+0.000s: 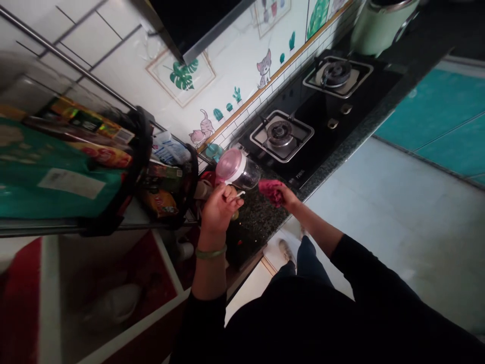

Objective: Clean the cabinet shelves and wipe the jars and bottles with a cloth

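My left hand (222,206), a green bangle on its wrist, is closed with curled fingers at the near side of a clear jar (248,174). The jar has a pink lid (229,164) with a white rim, and it leans to one side. A small white piece shows by my fingertips; its kind is unclear. In my right hand (288,196) is a bunched dark pink cloth (272,192), held over the dark speckled countertop (257,222) just right of the jar. Small crumbs lie on the countertop.
A black gas stove (280,134) with two burners runs along the tiled wall. Beyond it stands a pale green cooker (381,28). At left, a black rack (140,151) holds food packets above a sink (162,258). A range hood (197,25) hangs overhead.
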`<state>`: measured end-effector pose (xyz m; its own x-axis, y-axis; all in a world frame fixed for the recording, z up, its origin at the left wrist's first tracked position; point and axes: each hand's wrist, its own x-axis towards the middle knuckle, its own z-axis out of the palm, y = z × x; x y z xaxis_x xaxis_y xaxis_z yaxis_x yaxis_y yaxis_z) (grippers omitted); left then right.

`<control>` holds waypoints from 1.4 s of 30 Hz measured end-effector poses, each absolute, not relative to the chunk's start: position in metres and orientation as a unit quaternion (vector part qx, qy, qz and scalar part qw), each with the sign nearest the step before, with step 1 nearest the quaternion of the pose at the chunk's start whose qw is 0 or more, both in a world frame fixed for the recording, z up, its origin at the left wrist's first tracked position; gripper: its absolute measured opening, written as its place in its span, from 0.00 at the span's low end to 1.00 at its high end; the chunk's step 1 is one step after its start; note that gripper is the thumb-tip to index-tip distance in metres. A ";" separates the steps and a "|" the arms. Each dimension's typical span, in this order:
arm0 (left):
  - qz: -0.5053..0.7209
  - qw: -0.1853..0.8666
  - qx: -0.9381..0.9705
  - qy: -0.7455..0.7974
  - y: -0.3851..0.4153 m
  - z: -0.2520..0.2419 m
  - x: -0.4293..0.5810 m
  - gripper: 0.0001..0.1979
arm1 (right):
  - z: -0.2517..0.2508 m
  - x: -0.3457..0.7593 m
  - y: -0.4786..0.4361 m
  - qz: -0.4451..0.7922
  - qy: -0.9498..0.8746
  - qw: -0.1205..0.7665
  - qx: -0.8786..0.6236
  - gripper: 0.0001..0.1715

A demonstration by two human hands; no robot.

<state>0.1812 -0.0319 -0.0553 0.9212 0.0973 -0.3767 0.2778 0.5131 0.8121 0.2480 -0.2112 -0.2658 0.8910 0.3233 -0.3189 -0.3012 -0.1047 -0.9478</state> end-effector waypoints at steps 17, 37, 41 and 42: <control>0.167 0.653 0.735 -0.069 -0.118 0.034 0.205 0.25 | -0.040 0.198 -0.283 0.168 0.045 0.978 -0.115 0.12; 0.150 0.850 0.503 -0.051 -0.165 0.081 0.160 0.20 | 0.030 0.160 -0.298 -0.118 -0.057 0.914 -0.383 0.26; 0.217 0.821 0.527 -0.036 -0.186 0.074 0.161 0.23 | 0.038 0.140 -0.278 -0.323 -0.087 0.772 -0.540 0.15; 0.214 0.821 0.528 -0.035 -0.191 0.074 0.161 0.23 | 0.038 0.138 -0.277 -0.361 -0.097 0.735 -0.566 0.12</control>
<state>0.1610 -0.1915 0.0738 0.9056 0.3146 0.2846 -0.3895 0.3510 0.8515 0.1377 -0.2770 0.0379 0.7208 -0.4204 0.5511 0.6402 0.0991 -0.7618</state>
